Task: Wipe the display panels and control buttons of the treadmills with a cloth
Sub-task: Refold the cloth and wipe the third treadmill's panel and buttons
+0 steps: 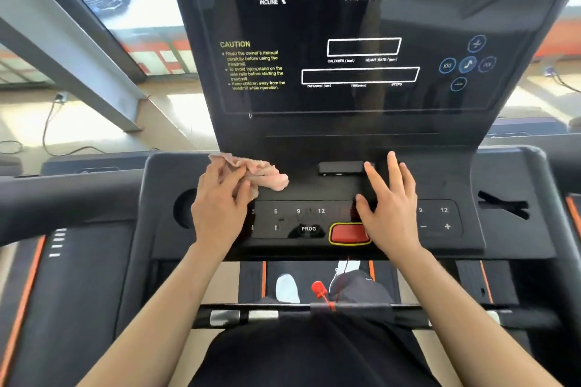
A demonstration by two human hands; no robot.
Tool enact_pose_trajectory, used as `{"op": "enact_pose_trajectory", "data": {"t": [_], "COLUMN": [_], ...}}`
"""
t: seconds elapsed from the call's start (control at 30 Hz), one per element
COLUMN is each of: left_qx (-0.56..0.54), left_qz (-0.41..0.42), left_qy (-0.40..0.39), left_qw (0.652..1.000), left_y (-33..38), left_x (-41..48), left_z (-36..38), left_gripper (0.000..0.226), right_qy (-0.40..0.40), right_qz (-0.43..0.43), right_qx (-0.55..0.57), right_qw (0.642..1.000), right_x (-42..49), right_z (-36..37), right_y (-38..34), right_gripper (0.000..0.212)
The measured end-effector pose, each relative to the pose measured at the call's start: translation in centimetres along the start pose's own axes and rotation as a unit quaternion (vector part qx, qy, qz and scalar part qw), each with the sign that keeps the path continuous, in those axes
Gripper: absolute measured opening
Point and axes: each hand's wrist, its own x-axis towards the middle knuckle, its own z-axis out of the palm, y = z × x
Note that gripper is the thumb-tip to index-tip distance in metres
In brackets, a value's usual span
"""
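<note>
A black treadmill console fills the view, with a tall glossy display panel [361,50] above and a button strip [301,220] below. My left hand [220,201] grips a crumpled pink cloth [261,174] on the ledge just above the left end of the button strip, covering the leftmost buttons. My right hand [390,201] lies flat with straight fingers on the console, over the middle of the strip and beside the red stop button [347,233]. A small black block [341,167] sits on the ledge between the hands.
A round cup recess [185,207] lies left of my left hand. The horizontal handlebar [471,316] with metal grip sensors [242,316] crosses below, with a red safety clip [320,291] hanging on a cord. Neighbouring treadmills with orange trim stand on both sides.
</note>
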Motion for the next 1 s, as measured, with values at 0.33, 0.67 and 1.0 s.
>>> {"op": "enact_pose_trajectory", "data": {"t": [0.33, 0.67, 1.0], "left_qx": [0.054, -0.058, 0.016], "left_qz": [0.008, 0.046, 0.204], "left_qy": [-0.170, -0.236, -0.258], "left_qw": [0.984, 0.969, 0.944], "left_y": [3.0, 12.3, 19.5], "left_x": [-3.5, -3.3, -3.7], "left_z": [0.9, 4.5, 8.5], "left_gripper": [0.080, 0.087, 0.090], "right_qy": [-0.008, 0.008, 0.087], "right_qz": [-0.010, -0.019, 0.027], "right_qx": [-0.012, 0.012, 0.027], "right_qw": [1.000, 1.000, 0.995], "right_x": [-2.4, -5.2, -8.1], "right_z": [-0.9, -1.7, -3.7], "right_y": [2.4, 4.1, 7.1], "right_gripper": [0.051, 0.045, 0.039]}}
